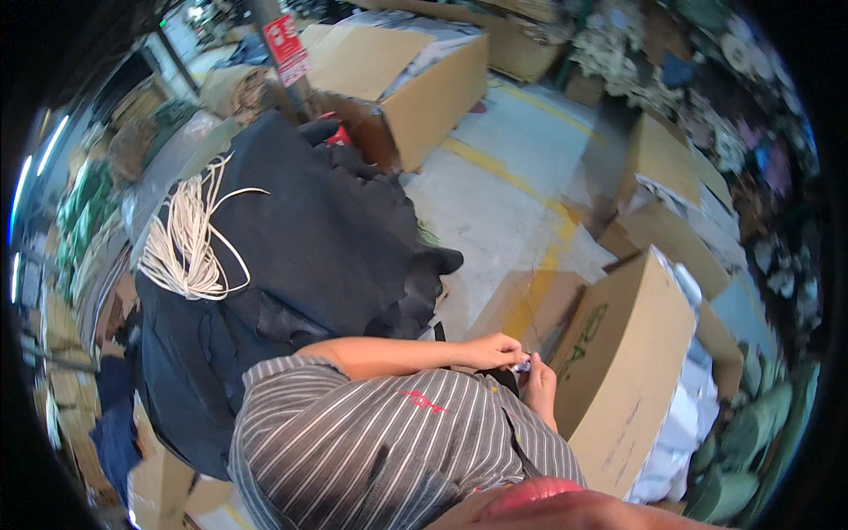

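Note:
My left hand (pixel 495 352) reaches across the front of my striped shirt, its fingers pinched together. My right hand (pixel 541 389) is close beside it, with its fingertips also closed. Between the fingertips of both hands is a small whitish-blue thing (pixel 523 365), too small to make out. A dark strap or band shows just below the fingers. To the left of my hands, a large stack of black leather hides (pixel 344 238) drapes down. On top of the hides lies a bundle of cream-coloured cords (pixel 187 243).
A tall cardboard box (pixel 618 353) with white material inside stands close by my right hand. Another large carton (pixel 433 106) sits beyond the hides, beside a post with a red sign (pixel 285 49). Yellow lines cross the grey floor (pixel 495 168). Rolls and scraps are heaped along the right.

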`<state>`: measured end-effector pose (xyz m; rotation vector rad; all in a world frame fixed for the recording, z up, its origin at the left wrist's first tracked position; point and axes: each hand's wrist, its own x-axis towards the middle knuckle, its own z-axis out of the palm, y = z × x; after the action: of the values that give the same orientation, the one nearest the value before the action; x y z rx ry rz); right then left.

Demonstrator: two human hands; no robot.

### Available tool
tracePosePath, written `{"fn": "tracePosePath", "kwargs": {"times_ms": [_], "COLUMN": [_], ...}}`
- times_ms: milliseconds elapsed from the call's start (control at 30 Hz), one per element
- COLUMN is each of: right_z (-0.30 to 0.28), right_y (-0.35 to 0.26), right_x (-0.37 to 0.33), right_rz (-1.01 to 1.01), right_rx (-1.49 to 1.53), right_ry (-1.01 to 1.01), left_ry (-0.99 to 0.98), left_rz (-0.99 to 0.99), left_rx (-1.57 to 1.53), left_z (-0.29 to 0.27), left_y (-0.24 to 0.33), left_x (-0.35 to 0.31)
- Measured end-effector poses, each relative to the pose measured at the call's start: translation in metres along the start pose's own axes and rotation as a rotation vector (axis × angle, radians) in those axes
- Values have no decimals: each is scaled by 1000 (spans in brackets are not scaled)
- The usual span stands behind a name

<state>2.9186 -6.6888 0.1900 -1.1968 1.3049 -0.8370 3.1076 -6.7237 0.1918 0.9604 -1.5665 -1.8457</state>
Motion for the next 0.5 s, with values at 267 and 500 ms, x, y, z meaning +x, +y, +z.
{"fn": "tracePosePath", "kwargs": {"times_ms": [267,500], "right_z": [-26,-19], "right_y": [-23,-70], "right_x": [224,459], "right_rz": [-2,-55], "right_rx": [105,-111], "right_ry": [-182,-502], "left_ry": [153,595], "left_rz": [-163,-381], "left_rx": [-39,-364], "left_z": [-119,-271], "left_y": [-6,5], "left_x": [138,203]}}
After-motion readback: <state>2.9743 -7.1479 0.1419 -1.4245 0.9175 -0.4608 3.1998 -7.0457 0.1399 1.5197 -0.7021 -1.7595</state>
